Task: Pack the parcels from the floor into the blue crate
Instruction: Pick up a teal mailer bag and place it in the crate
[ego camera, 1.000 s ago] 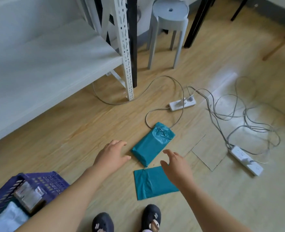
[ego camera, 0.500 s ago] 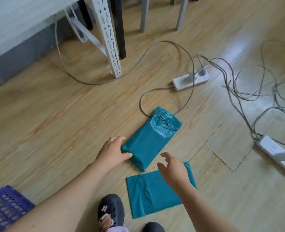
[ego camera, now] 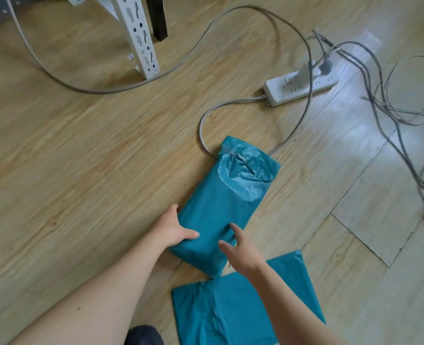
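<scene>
A thick teal parcel (ego camera: 230, 195) lies on the wooden floor, its crumpled end pointing away from me. My left hand (ego camera: 173, 230) holds its near left edge, thumb on top and fingers down along the side. My right hand (ego camera: 238, 250) hovers with spread fingers over the parcel's near right corner, holding nothing. A flat teal parcel (ego camera: 230, 312) lies just below, partly hidden by my right forearm. The blue crate is out of view.
A white power strip (ego camera: 300, 89) and grey cables (ego camera: 206, 125) lie just beyond the thick parcel; one cable runs under its far end. A white rack leg (ego camera: 141, 38) and a black leg (ego camera: 159, 18) stand at the top. My shoe (ego camera: 143, 336) shows at the bottom.
The view has dropped closer to the floor and the crate has left the frame. My left hand's thumb has closed over the thick parcel's edge; my right hand has moved forward above it.
</scene>
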Motion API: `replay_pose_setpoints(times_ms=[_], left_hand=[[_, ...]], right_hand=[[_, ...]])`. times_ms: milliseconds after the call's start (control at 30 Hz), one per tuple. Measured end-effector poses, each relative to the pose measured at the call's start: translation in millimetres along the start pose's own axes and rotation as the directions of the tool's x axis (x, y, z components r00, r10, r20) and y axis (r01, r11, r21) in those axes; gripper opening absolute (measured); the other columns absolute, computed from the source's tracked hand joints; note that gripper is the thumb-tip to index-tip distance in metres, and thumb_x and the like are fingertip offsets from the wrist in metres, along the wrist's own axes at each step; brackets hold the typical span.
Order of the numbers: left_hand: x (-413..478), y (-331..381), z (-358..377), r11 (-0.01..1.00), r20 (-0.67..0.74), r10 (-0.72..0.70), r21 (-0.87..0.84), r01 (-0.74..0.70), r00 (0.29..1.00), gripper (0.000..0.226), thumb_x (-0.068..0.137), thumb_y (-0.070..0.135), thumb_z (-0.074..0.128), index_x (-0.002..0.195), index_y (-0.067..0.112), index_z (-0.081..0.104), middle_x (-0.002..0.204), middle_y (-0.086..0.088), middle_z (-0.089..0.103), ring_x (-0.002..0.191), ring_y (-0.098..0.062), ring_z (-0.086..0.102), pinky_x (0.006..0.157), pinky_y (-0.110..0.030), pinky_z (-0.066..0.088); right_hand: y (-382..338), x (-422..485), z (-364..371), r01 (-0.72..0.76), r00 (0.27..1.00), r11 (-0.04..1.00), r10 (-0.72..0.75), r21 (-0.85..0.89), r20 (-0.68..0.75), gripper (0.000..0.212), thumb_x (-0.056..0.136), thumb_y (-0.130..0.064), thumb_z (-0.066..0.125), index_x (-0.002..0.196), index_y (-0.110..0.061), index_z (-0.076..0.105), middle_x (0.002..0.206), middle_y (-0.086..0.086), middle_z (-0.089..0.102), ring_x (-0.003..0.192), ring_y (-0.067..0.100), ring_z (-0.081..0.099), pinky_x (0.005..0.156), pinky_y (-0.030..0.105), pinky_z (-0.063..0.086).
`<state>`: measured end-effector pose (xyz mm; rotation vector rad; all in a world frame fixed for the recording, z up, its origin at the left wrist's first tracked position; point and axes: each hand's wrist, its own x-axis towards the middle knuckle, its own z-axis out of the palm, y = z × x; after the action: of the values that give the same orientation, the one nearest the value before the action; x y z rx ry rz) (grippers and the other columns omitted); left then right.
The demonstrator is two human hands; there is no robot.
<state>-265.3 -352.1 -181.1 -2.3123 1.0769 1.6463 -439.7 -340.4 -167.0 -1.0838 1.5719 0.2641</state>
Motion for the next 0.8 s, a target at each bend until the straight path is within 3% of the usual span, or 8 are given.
replay_pose_setpoints(times_ms=[67,133,233,300,433,500,600,800], left_hand=[[-8,2,5,1.0,0.021,0.005,0.017,-0.006,1.0,0.067,0.067,0.032,0.079,0.125,0.012,0.052,0.129,-0.008,0.057,0.115,-0.025,0.056,0.097,-0.031,0.044],[-27,8,6,0.999,0.038,0.044,0.012,-0.044,0.998,0.054,0.065,0.036,0.073,0.11,0.011,0.059,0.117,-0.007,0.063,0.102,-0.026,0.061,0.088,-0.03,0.048],[-73,23,-7,0.985,-0.037,0.111,0.137,-0.105,0.993,0.048,0.076,0.032,0.065,0.115,0.008,0.052,0.121,-0.011,0.054,0.108,-0.032,0.055,0.083,-0.031,0.042],[-110,35,-24,0.946,-0.085,0.178,0.29,-0.146,0.98,0.048,0.08,0.034,0.061,0.12,0.01,0.048,0.123,-0.011,0.049,0.111,-0.033,0.053,0.086,-0.033,0.041],[-192,52,-69,0.882,-0.154,0.274,0.435,-0.184,0.949,0.031,0.083,0.034,0.058,0.104,0.014,0.046,0.117,-0.005,0.046,0.101,-0.033,0.058,0.074,-0.034,0.039],[-236,61,-93,0.831,-0.169,0.354,0.509,-0.226,0.92,0.027,0.087,0.035,0.055,0.1,0.017,0.041,0.104,-0.002,0.041,0.096,-0.03,0.059,0.068,-0.034,0.038],[-302,72,-124,0.768,-0.191,0.432,0.591,-0.248,0.881,0.026,0.09,0.035,0.053,0.102,0.017,0.039,0.107,-0.002,0.04,0.093,-0.027,0.059,0.064,-0.032,0.037],[-422,75,-176,0.681,-0.243,0.518,0.697,-0.224,0.82,0.035,0.09,0.029,0.056,0.119,0.019,0.039,0.116,-0.002,0.04,0.1,-0.021,0.056,0.067,-0.03,0.037]], right_hand=[[-2,-4,2,-0.003,1.0,0.996,0.003,0.088,0.005,0.061,0.095,-0.027,0.05,0.149,-0.015,0.022,0.15,0.01,0.034,0.132,0.024,0.043,0.108,0.036,0.037],[-7,-15,2,-0.015,1.0,0.986,0.013,0.163,0.013,0.057,0.097,-0.026,0.047,0.148,-0.013,0.025,0.148,0.012,0.037,0.122,0.02,0.047,0.1,0.033,0.039],[-28,-54,-12,-0.05,0.998,0.956,0.056,0.29,-0.015,0.048,0.099,-0.026,0.04,0.144,-0.011,0.031,0.133,0.01,0.05,0.102,0.02,0.051,0.094,0.034,0.041],[-47,-86,-29,-0.065,0.995,0.934,0.088,0.353,-0.049,0.042,0.1,-0.027,0.037,0.138,-0.009,0.04,0.123,0.02,0.057,0.097,0.027,0.056,0.091,0.04,0.046],[-95,-165,-65,-0.084,0.994,0.889,0.108,0.451,-0.028,0.032,0.098,-0.04,0.04,0.116,-0.015,0.05,0.127,0.021,0.055,0.114,0.034,0.057,0.094,0.043,0.048],[-119,-204,-80,-0.083,0.994,0.876,0.109,0.475,-0.027,0.041,0.095,-0.047,0.045,0.121,-0.016,0.051,0.122,0.013,0.057,0.11,0.029,0.058,0.09,0.039,0.049],[-154,-261,-99,-0.08,0.994,0.853,0.106,0.516,-0.019,0.052,0.089,-0.053,0.051,0.125,-0.015,0.05,0.116,0.009,0.057,0.104,0.026,0.059,0.087,0.037,0.051],[-203,-366,-115,-0.1,0.995,0.829,0.088,0.55,0.049,0.06,0.073,-0.065,0.063,0.105,-0.014,0.058,0.104,0.008,0.065,0.093,0.023,0.067,0.085,0.04,0.057]])
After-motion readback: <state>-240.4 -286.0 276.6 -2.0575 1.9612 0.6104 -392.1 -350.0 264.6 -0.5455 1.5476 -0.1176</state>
